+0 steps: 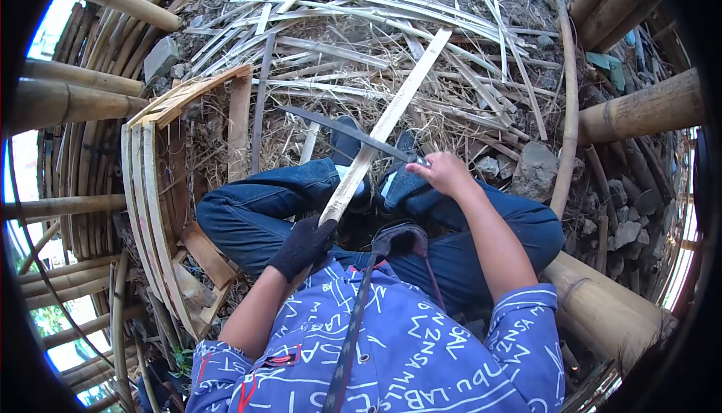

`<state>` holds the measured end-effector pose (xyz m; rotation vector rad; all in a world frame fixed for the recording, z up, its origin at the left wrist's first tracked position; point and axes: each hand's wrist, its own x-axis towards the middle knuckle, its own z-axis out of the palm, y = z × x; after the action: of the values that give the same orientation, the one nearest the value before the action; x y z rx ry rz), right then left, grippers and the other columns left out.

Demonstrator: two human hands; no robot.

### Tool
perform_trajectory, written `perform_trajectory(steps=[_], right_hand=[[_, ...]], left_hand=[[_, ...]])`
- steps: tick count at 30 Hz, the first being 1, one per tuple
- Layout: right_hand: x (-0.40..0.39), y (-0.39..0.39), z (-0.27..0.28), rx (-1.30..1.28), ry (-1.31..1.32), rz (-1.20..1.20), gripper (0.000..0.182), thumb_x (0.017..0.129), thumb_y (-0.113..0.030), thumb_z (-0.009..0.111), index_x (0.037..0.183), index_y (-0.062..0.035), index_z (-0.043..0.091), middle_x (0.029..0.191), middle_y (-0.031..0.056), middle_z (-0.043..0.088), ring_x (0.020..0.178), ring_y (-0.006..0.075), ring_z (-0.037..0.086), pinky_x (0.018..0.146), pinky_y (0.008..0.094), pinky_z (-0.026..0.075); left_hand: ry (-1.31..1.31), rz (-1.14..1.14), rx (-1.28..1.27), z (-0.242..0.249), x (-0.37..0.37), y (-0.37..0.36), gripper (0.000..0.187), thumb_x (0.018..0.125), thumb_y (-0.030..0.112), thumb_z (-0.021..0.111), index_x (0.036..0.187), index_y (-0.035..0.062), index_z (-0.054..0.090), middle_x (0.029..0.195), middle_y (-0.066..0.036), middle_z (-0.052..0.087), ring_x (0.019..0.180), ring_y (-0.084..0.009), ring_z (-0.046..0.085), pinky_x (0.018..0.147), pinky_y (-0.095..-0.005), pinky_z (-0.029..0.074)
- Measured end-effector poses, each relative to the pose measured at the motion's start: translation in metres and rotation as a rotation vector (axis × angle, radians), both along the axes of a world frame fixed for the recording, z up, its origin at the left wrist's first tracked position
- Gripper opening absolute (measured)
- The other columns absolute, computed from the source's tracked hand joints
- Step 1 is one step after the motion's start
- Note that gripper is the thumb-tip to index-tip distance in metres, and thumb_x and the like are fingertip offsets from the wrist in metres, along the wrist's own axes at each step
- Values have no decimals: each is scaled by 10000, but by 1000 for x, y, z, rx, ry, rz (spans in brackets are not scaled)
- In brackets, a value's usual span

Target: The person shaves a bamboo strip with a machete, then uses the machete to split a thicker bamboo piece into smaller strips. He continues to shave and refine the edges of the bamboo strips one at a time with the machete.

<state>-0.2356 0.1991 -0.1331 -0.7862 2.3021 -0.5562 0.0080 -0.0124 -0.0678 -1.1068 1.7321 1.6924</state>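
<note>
My left hand (304,246), in a black glove, is closed around the lower end of a pale bamboo strip (398,107). The strip slants up and to the right, away from my lap. My bare right hand (442,172) grips the handle of a long knife (342,128). Its dark blade points up and left and crosses the strip about midway. Whether the edge touches the strip I cannot tell. Both hands are over my crossed legs in blue jeans (256,202).
Several split strips (331,52) lie on the ground ahead. A wooden crate (154,210) stands at the left. Rocks (535,172) and a thick bamboo pole (602,300) are at the right. Bamboo poles (83,102) edge the left side.
</note>
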Motion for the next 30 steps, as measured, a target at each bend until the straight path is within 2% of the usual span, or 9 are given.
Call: perform_trajectory(steps=[9,13,14,15,18,19,22,27,30], right_hand=[[-42,33,-37,-12,-31,-577,680,839,-619,506,674,23,655,700,262,627,756,416,637,664,461,480],[-41,31,-53,-69,-28,-704,698,843,-617,504,596,27,608,550,203,585,591,352,638,592,427,480],[-41,32,-56,-119,-79,-747,687,844,-607,514,578,21,595,526,185,574,541,321,628,570,415,481],[-40,31,-50,-170,-131,-789,678,846,-596,525,560,16,581,501,166,562,491,291,619,548,404,481],[-39,25,-30,-262,-188,-860,649,848,-571,554,534,-3,542,468,109,537,404,218,574,437,352,460],[-38,23,-25,-293,-228,-907,645,847,-569,559,532,-7,529,460,91,526,388,199,561,406,336,449],[-35,17,-12,-409,-292,-937,613,857,-566,551,547,-43,473,459,61,498,355,158,514,344,300,409],[-30,13,8,-548,-375,-988,575,850,-598,540,644,-64,482,483,25,475,340,116,461,315,267,371],[-24,9,21,-609,-364,-956,564,861,-594,528,646,-76,468,486,21,474,339,109,456,316,257,369]], left_hand=[[-79,-99,-104,35,4,-13,254,901,262,557,789,34,566,555,-11,493,415,-94,450,386,-258,354],[5,-151,-182,34,1,-26,320,906,328,548,821,21,579,576,-29,528,444,-96,480,392,-271,387],[26,-221,-293,33,1,-33,273,891,289,560,860,19,593,595,-87,573,475,-185,557,455,-325,447],[35,-212,-299,35,-2,-39,273,891,289,560,860,19,593,595,-87,573,475,-185,557,455,-325,447],[200,-430,-812,58,-16,-48,184,809,159,585,948,40,603,715,-187,618,743,-369,625,674,-439,494],[201,-415,-825,65,-23,-49,184,809,159,585,948,40,603,715,-187,618,743,-369,625,674,-439,494],[363,-437,-1350,70,-38,-64,173,749,179,649,875,75,589,744,-178,630,733,-361,633,659,-450,498],[172,-409,-1379,81,-70,-54,200,741,262,668,835,94,615,767,-164,651,740,-363,643,672,-450,509],[-7,-466,-1166,85,-75,-48,323,782,389,641,885,83,653,817,-209,653,794,-369,646,732,-457,507]])
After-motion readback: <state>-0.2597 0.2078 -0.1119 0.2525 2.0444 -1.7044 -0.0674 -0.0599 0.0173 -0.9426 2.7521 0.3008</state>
